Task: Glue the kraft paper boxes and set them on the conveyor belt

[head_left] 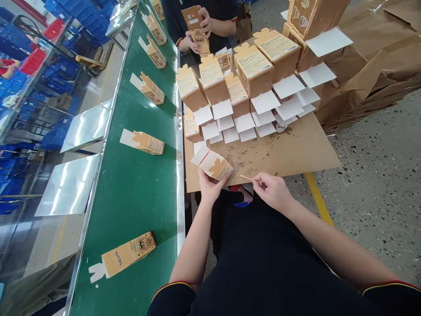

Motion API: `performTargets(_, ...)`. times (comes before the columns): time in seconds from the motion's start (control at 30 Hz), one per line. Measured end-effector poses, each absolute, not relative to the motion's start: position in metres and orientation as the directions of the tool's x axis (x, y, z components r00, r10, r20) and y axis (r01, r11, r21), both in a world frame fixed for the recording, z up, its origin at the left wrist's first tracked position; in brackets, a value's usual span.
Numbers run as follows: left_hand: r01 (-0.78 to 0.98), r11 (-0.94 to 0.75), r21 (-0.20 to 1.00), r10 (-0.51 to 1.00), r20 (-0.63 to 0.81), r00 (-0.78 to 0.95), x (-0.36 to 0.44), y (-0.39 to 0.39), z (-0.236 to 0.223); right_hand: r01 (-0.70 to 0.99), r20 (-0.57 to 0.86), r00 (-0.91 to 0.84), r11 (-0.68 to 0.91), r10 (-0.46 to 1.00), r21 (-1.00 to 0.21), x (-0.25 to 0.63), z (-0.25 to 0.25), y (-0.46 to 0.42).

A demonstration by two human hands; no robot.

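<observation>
My part-closed left hand (209, 188) grips the carton (219, 167) at ten o'clock from my right hand (271, 189), which pinches a thin stick (245, 177); slack left fingers could drop the carton onto the spotted desk (305, 145).

This is a factory packing floor. A long green conveyor belt (131, 175) with metal edges carries spaced-out printed boxes (149, 142), and more boxes crowd a cardboard-topped table (263, 158) to the right. Blue plastic crates (66, 127) and a pallet jack (94, 59) stand left, over speckled flooring (368, 175) with yellow lines.
</observation>
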State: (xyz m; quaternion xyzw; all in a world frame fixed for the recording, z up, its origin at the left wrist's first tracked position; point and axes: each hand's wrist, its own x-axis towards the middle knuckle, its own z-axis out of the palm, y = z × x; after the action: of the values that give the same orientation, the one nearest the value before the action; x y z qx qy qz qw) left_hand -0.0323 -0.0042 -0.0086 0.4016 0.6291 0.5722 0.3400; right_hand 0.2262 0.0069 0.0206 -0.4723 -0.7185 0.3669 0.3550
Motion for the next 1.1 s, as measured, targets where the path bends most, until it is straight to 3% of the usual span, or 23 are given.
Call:
performTargets(0.23, 0.181, 0.058, 0.982, 0.901, 0.027, -0.432, -0.028, -0.009, 0.005, 0.375, 0.064, -0.163, 0.122, 0.984, -0.919, 0.242, 0.033, 0.003)
performTargets(0.6, 0.202, 0.014, 0.979, 0.859, 0.092, -0.504, -0.007, -0.003, -0.015, 0.422, 0.023, -0.135, 0.079, 0.991, -0.903, 0.259, 0.021, 0.002)
performTargets(0.7, 0.183, -0.042, 0.982, 0.752, 0.152, -0.642, -0.036, 0.001, -0.009, 0.426, 0.024, -0.093, 0.062, 0.995, -0.903, 0.272, 0.016, 0.009)
performTargets(0.9, 0.220, -0.090, 0.971, 0.370, 0.237, -0.898, -0.172, -0.016, 0.012, 0.411, 0.026, -0.039, 0.040, 0.999, -0.911, 0.288, 0.015, 0.022)
performTargets(1.1, 0.176, 0.131, 0.976, 0.347, 0.121, -0.930, -0.230, -0.017, -0.001, 0.402, 0.009, -0.059, 0.032, 0.998, -0.915, 0.283, 0.014, 0.028)
